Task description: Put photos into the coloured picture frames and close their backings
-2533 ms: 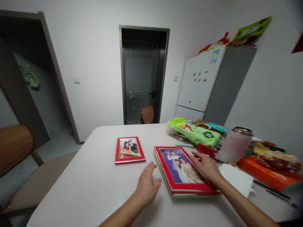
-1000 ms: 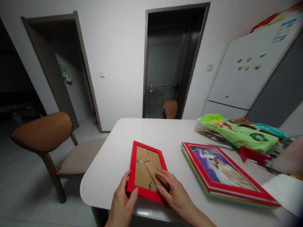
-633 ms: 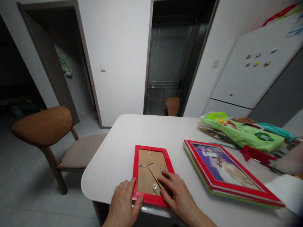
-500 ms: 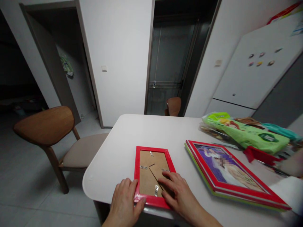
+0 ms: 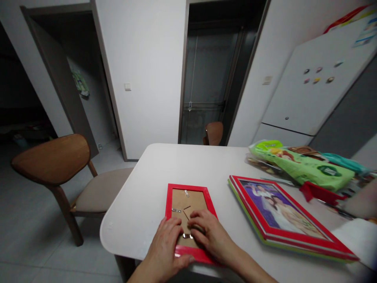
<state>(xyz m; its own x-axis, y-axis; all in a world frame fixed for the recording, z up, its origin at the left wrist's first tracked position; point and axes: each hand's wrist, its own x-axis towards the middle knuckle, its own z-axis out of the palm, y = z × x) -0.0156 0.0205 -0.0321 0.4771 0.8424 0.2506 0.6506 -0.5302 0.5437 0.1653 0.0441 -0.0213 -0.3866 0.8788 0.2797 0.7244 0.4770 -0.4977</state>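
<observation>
At the far left a wooden chair (image 5: 55, 161) with a pale seat stood beside the rounded corner of the white table (image 5: 147, 184). Near that table's front edge lay the small red frame (image 5: 191, 198), face down, with its brown backing board and metal tabs uppermost. The left hand (image 5: 166, 247) rested on the frame's lower left part with its fingers bent onto the backing. The right hand (image 5: 210, 237) lay just beside it on the lower right, and the fingertips of both met around a small metal clip (image 5: 187, 236). Whether either hand pinched the clip could not be told. To the right, apart from the small frame, sat a stack of larger frames (image 5: 282, 216), a photo showing in the top one. Beyond it lay a green packet (image 5: 303, 167), and a white fridge (image 5: 309, 98) stood against the wall.
</observation>
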